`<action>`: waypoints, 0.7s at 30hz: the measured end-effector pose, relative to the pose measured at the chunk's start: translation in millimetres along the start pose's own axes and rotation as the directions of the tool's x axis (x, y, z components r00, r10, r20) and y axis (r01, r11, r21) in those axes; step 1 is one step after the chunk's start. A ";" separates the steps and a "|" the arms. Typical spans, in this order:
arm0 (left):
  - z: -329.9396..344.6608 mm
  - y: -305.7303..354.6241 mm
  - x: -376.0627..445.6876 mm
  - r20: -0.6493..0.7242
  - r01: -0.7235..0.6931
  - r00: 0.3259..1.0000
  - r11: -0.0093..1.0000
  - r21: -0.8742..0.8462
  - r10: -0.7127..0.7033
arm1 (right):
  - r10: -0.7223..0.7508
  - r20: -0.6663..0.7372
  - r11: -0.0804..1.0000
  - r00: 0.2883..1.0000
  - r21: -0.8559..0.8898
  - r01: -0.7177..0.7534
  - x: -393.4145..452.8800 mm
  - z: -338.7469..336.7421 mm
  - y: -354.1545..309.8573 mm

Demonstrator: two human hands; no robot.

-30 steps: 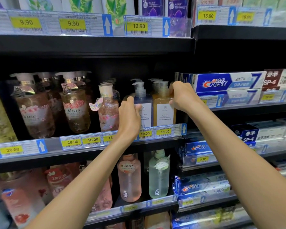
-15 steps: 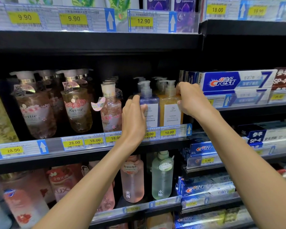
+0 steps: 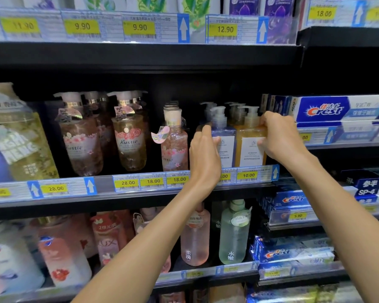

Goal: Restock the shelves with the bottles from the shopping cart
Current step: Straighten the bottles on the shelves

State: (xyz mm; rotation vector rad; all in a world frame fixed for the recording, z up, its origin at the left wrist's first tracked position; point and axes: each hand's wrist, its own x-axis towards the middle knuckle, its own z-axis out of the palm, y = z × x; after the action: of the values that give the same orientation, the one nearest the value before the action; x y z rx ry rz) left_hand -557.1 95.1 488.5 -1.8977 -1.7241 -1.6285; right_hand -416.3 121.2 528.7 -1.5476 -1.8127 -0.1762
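Observation:
Two pump bottles stand side by side at the front of the middle shelf [image 3: 105,200]: a blue one [image 3: 224,136] and an amber one [image 3: 248,147], both with white labels. My left hand [image 3: 204,156] grips the left side of the blue bottle, thumb across its label. On the amber bottle's right side my right hand [image 3: 280,136] holds with fingers curled over its shoulder and label. More pump bottles of the same kind stand behind them in rows. The shopping cart is out of view.
Left of the two bottles stand pink and gold Kustie bottles [image 3: 129,138] and a small pink one [image 3: 174,147]. Crest toothpaste boxes [image 3: 337,109] fill the shelves to the right. A pink bottle [image 3: 195,239] and a green bottle [image 3: 233,237] stand on the shelf below. Price tags line each shelf edge.
Both hands stay on the two bottles. My left thumb has come further round onto the blue bottle's label. The camera has moved a little to the left and closer.

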 end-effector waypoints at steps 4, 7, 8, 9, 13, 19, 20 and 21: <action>-0.5 0.4 -1.8 0.066 0.024 0.998 0.999 -0.028 -0.022 | -0.013 0.010 1.000 1.000 0.000 0.013 -5.1 -0.1 -1.4; -0.6 -0.9 -5.4 0.093 -0.018 0.996 1.000 0.009 0.017 | -0.009 -0.002 1.000 1.000 0.001 0.009 -10.5 1.0 -3.1; -0.4 -1.3 -5.7 0.095 -0.035 0.995 0.999 0.030 0.032 | -0.010 -0.007 1.000 1.000 0.000 0.010 -11.5 1.2 -3.6; -0.9 -1.1 -5.6 0.093 -0.039 0.995 0.999 0.035 0.036 | -0.011 -0.012 1.000 1.000 -0.003 0.011 -11.9 1.3 -4.0; -1.1 -0.6 -5.9 0.110 -0.017 0.994 1.000 0.024 0.015 | -0.003 -0.012 1.000 1.000 -0.003 0.003 -13.1 2.0 -5.3; -3.6 0.7 -18.0 0.064 -0.146 0.989 0.969 0.201 0.136 | -0.113 -0.217 0.993 0.969 0.013 0.119 -25.7 5.9 -11.2; -8.6 1.5 -23.2 0.032 -0.196 0.981 0.957 0.213 0.194 | -0.142 -0.310 0.987 0.940 0.033 0.160 -30.6 5.9 -13.9; -14.9 0.4 -29.8 0.004 -0.280 0.958 0.936 0.212 0.286 | -0.158 -0.400 0.978 0.903 0.065 0.201 -36.2 5.5 -18.1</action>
State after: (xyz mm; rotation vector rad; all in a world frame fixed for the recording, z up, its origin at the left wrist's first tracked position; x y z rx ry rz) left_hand -559.4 65.6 473.3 -1.9064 -1.4628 -1.3059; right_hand -434.8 90.4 509.2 -1.1694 -1.6099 -0.4410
